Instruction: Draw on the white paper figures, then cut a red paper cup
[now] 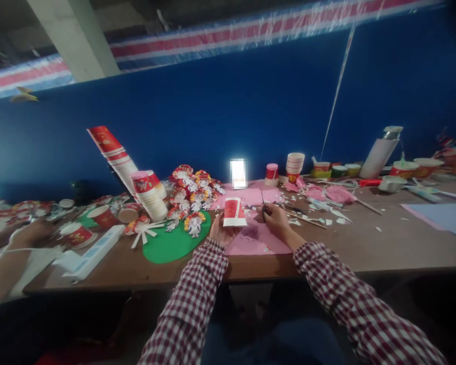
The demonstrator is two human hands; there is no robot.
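Observation:
My left hand (221, 231) holds a red and white paper cup (233, 212) upside down over the table, its fingers curled around the cup's lower edge. My right hand (274, 219) is closed on a small dark tool, likely scissors (264, 207), just right of the cup. Both hands hover over a pink paper sheet (256, 239) on the brown table (383, 243). A green paper disc (173, 242) lies to the left, with several paper-cup figures (192, 195) on and behind it.
Leaning stacks of paper cups (148, 190) stand at the left. More cups (294, 165), bowls and a white bottle (380, 152) line the back. Paper scraps (327, 215) litter the middle. Another person's arm (7, 258) rests at the far left. A blue sheet (441, 215) lies right.

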